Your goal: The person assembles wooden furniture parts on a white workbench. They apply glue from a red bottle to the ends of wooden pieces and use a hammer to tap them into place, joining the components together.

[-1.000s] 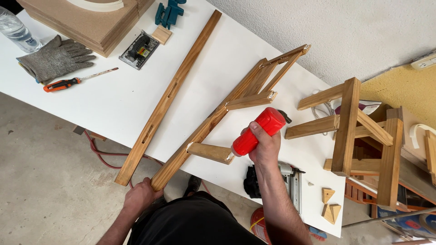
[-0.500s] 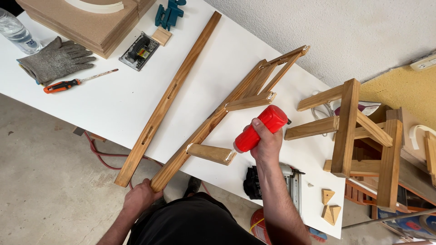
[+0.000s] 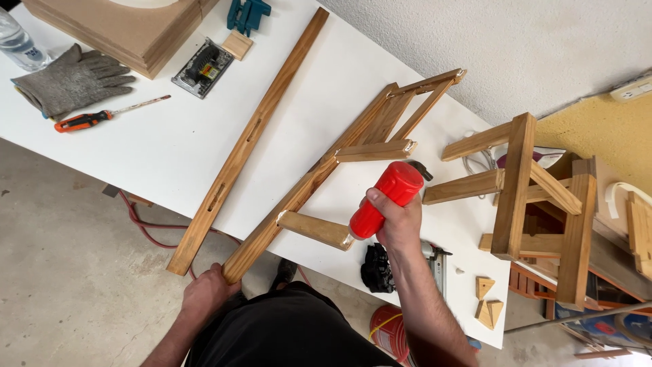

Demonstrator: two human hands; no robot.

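Observation:
My right hand (image 3: 397, 221) grips a red glue bottle (image 3: 384, 198), tilted so its tip touches the end of a short wooden crosspiece (image 3: 314, 230). That crosspiece sticks out from a long wooden leg (image 3: 305, 190) of a partly built frame lying on the white table (image 3: 136, 156). My left hand (image 3: 206, 293) holds the near end of that leg at the table's front edge. More rungs (image 3: 375, 151) join the leg farther up.
A loose slotted wooden rail (image 3: 248, 136) lies left of the frame. A grey glove (image 3: 75, 83), orange-handled screwdriver (image 3: 88, 119), sander (image 3: 202, 66) and stacked boards (image 3: 129, 27) sit at the far left. A second wooden frame (image 3: 526, 183) stands at the right. A nail gun (image 3: 380, 268) and small wood wedges (image 3: 487, 302) lie near me.
The glue bottle has shifted slightly, its tip staying at the crosspiece's end. My left hand has kept its hold on the leg.

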